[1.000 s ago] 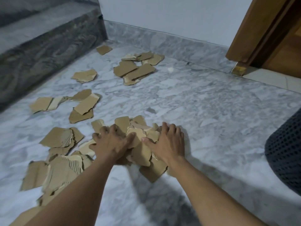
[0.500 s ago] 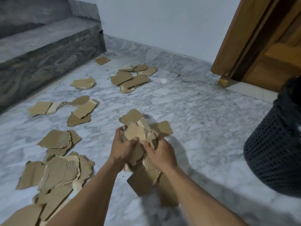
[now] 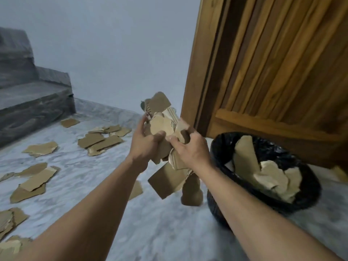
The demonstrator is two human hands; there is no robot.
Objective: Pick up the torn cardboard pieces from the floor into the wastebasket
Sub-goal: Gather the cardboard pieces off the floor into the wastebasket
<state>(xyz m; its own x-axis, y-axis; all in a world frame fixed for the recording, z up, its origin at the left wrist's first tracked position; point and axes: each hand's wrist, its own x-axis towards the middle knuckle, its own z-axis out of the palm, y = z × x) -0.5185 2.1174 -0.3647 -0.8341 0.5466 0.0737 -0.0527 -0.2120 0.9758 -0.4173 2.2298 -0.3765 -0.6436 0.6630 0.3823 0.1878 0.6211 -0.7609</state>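
Observation:
Both hands clamp one bundle of torn brown cardboard pieces [image 3: 162, 125] held in the air above the floor. My left hand [image 3: 146, 145] grips its left side and my right hand [image 3: 190, 149] its right side. Two pieces [image 3: 168, 180] hang or drop loose below the bundle. The black mesh wastebasket [image 3: 222, 210], lined with a black bag, stands just right of my right hand and holds several cardboard pieces [image 3: 271, 176]. More torn cardboard [image 3: 101, 141] lies scattered on the marble floor at the left.
A dark stone step [image 3: 33, 102] rises at the far left. A wooden door and frame [image 3: 273, 72] stand behind the wastebasket. A pale wall closes the back. Grey marble floor [image 3: 165, 232] shows between my forearms.
Both hands have lifted the gathered bundle off the floor and carried it up and right toward the wastebasket. The view has swung right, bringing the basket's inside into sight.

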